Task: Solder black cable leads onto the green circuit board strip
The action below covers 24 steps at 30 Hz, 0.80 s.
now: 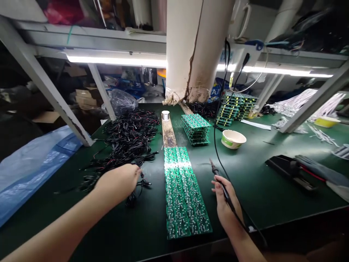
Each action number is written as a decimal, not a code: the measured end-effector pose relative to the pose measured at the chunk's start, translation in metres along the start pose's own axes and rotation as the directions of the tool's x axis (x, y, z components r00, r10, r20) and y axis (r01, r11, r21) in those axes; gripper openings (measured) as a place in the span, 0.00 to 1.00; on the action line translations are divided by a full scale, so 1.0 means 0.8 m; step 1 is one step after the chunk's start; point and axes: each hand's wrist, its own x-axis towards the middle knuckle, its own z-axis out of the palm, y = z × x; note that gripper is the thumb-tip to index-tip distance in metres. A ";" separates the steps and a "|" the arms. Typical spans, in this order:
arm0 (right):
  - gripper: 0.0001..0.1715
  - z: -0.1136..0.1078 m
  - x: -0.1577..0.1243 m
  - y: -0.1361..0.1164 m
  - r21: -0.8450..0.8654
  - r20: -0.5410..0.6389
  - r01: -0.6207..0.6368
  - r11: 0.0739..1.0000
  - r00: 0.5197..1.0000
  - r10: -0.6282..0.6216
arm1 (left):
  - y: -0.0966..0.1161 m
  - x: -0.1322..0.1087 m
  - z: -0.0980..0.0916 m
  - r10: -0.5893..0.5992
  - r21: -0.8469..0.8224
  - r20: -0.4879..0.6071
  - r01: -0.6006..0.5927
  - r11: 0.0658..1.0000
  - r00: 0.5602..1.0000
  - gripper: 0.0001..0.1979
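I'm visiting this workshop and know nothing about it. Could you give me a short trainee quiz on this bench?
1. What tool is the right hand holding?
2. True or false: the tangle of black wires lies left of the row of green circuit boards.
3. What stands just right of the stacked boards? A: a kettle; B: a bowl; C: a glass bottle.

Key: 1 a soldering iron; 2 true; 3 B.

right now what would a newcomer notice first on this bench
The long strip of green circuit boards down the middle of the bench stands out first. To its left lies a big heap of black wires, where the left hand reaches. The right hand holds a soldering iron, and stacked boards stand farther back.
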 end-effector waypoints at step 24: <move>0.27 0.051 -0.078 -0.133 0.301 0.417 0.193 0.934 0.854 -0.311 | 0.054 -0.072 0.069 0.218 -0.536 0.186 -0.087 0.839 0.958 0.19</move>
